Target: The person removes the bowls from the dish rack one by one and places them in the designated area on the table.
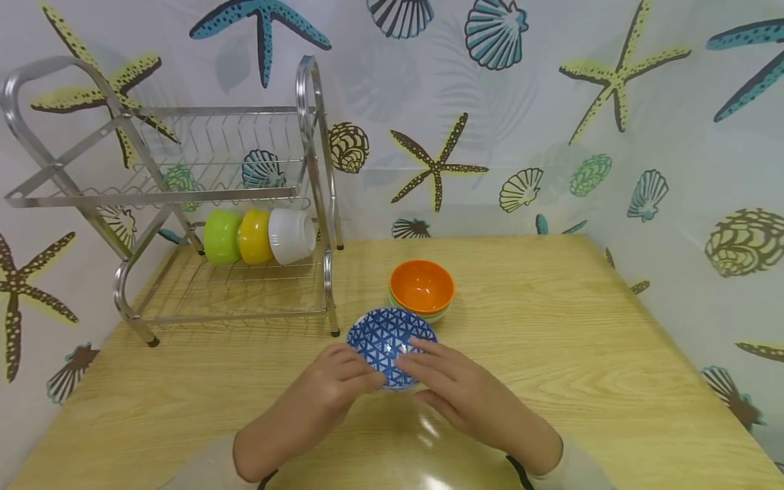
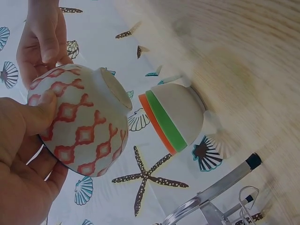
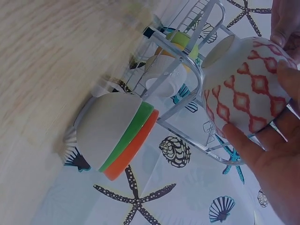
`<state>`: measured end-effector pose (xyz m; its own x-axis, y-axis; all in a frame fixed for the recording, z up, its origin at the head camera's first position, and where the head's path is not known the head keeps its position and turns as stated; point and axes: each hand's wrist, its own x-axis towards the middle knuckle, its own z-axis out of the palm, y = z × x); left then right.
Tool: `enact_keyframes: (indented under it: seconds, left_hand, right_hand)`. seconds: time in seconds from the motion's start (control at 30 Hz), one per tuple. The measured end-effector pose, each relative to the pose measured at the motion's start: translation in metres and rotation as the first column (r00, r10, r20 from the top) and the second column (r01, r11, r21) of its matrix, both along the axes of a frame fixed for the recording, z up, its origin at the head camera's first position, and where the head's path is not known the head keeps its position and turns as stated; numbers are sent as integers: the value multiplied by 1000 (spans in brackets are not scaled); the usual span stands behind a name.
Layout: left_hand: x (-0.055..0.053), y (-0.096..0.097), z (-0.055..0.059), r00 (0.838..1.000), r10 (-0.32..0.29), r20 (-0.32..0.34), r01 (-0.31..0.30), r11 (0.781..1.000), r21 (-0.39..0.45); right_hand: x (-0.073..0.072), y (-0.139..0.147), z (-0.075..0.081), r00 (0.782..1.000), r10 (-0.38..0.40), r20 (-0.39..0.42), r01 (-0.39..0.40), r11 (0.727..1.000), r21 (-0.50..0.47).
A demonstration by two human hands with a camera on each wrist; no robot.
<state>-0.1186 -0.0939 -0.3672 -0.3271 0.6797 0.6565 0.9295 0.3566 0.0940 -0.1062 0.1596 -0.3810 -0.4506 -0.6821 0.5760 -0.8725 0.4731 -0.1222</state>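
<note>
Tilted over the near middle of the table is a ceramic bowl [image 1: 382,340], its blue-and-white triangle pattern showing inside. Outside, the bowl [image 2: 89,124] is white with red diamond shapes. My left hand [image 1: 337,381] grips its near left rim, thumb on the outer wall and fingers behind the edge. At the right side, my right hand [image 1: 450,381] has fingers reaching over the inside of the bowl. In the right wrist view, digits of the right hand [image 3: 276,154] lie on the outer wall while others pass behind the rim.
Just beyond the held bowl stands a stack of bowls [image 1: 422,286]: orange, green and white. On the left, a two-tier metal dish rack [image 1: 233,318] holds a green bowl [image 1: 222,237], a yellow bowl [image 1: 254,237] and a white bowl [image 1: 291,237] on its lower tier. A patterned sheet [image 1: 539,122] hangs behind.
</note>
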Motion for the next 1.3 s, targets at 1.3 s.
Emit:
enact_keyframes:
  seconds: [1.3]
  left_hand:
    - [1,6,5,993,4,-122,-13,997,-74]
  right_hand:
    - [-2,0,4,929,-25,-368,-4,997,-76]
